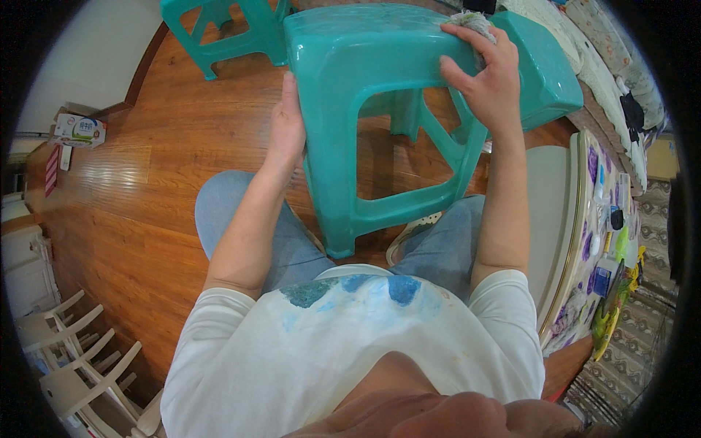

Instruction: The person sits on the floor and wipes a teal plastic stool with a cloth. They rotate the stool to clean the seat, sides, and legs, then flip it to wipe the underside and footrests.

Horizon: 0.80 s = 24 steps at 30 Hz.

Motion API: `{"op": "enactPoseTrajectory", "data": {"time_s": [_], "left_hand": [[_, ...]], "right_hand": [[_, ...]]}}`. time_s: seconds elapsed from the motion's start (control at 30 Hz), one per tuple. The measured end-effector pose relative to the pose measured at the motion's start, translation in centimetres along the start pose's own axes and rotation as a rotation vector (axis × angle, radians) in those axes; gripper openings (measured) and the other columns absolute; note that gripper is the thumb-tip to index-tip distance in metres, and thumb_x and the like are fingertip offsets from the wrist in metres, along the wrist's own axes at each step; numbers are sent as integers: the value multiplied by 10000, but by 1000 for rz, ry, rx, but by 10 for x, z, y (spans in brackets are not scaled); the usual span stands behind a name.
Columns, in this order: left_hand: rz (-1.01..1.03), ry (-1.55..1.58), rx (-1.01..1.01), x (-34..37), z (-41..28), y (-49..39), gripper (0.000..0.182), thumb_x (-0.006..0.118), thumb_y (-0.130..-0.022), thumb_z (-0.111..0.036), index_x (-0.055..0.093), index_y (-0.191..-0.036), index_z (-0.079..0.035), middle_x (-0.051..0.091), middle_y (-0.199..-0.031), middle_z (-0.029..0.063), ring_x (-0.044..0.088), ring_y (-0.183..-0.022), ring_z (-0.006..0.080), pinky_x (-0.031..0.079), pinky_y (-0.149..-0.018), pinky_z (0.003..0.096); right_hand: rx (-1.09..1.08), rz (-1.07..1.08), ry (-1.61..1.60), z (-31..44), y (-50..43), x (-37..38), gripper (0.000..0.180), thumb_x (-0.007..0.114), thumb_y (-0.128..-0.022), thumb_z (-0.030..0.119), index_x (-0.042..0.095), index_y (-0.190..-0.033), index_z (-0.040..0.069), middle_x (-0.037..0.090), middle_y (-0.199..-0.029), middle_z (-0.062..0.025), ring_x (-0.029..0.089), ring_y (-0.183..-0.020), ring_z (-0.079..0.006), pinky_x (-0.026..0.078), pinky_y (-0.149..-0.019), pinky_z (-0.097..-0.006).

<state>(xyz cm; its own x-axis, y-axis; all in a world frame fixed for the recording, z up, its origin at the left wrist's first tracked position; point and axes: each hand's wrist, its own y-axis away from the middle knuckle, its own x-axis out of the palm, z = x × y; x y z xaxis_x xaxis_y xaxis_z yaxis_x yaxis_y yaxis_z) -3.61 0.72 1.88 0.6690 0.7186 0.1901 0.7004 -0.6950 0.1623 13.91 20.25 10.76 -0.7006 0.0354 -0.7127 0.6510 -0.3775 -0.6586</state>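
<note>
A teal plastic stool stands upright between my knees, its seat towards the top of the view. My left hand lies flat along the outer left side of the stool, its thumb pointing up the leg; part of its fingers is hidden behind the plastic. At the seat's right corner, my right hand presses a crumpled grey-white cloth against the edge, with thumb and fingers spread over the side. The cloth is partly covered by the fingers.
Another teal stool stands at the upper left, and a further one lies tilted at the right, beside a sofa. A table with a patterned cover and small items is on the right. White wooden chairs stand lower left, a carton by the wall.
</note>
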Motion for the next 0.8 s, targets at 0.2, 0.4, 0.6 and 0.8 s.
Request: {"op": "enactPoseTrajectory", "data": {"time_s": [0.2, 0.4, 0.6, 0.8], "left_hand": [[-5, 6, 2, 1, -1, 1, 748, 297, -1008, -610, 627, -1136, 49, 674, -990, 137, 651, -884, 181, 530, -777, 304], [-11, -11, -18, 1, -4, 3, 740, 305, -1006, -612, 624, -1138, 43, 672, -987, 134, 648, -888, 177, 529, -779, 304], [22, 7, -28, -4, 0, 0, 743, 316, -996, -628, 535, -1274, 25, 632, -1115, 149, 624, -981, 195, 534, -821, 323], [-21, -10, 9, -6, 5, -5, 743, 295, -1005, -619, 653, -1111, 23, 679, -977, 122, 643, -887, 167, 518, -780, 302]], "right_hand": [[-23, -46, 19, -1, 3, 4, 364, 757, -773, 285, 714, -1123, 194, 592, -1104, -59, 527, -1051, -256, 446, -916, -366], [-22, -48, 26, -2, 0, 4, 347, 754, -796, 316, 717, -1119, 197, 601, -1106, -57, 527, -1052, -257, 445, -914, -372], [-31, -49, 41, 0, 4, 5, 324, 723, -816, 274, 714, -1133, 203, 598, -1119, -65, 519, -1055, -262, 435, -925, -375], [-25, -67, 5, -1, 1, 8, 342, 733, -801, 274, 711, -1134, 198, 594, -1141, -79, 515, -1075, -276, 428, -942, -383]]}}
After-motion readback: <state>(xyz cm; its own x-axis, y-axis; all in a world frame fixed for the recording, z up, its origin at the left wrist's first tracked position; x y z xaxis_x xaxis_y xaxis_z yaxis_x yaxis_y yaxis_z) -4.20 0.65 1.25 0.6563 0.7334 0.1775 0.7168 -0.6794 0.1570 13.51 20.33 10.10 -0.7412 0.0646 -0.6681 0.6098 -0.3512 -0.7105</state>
